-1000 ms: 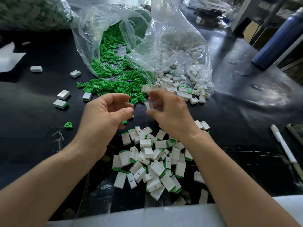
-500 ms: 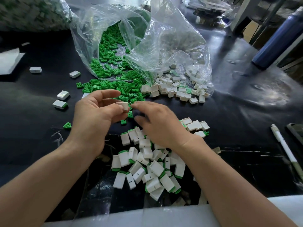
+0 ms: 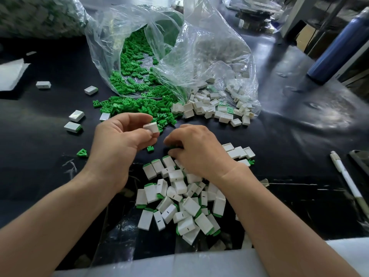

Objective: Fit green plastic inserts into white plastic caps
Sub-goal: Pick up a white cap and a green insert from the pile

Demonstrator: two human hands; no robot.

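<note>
While aloft with white cap (image 3: pixel 151 127), left hand (image 3: pixel 117 142) beside palm-down right hand (image 3: pixel 197 148).

The left forearm (image 3: pixel 60 212) and right forearm (image 3: pixel 269 216) come in bare from the near edge, angling toward each other. The left grip (image 3: pixel 119 140) is held up with its palm turned inward, thumb and forefinger pinching a white cap (image 3: pixel 151 127). The right grip (image 3: pixel 197 148) sits just beside it and lower, knuckles up. Its fingers are curled under, so I can't see whether they hold anything.
</note>
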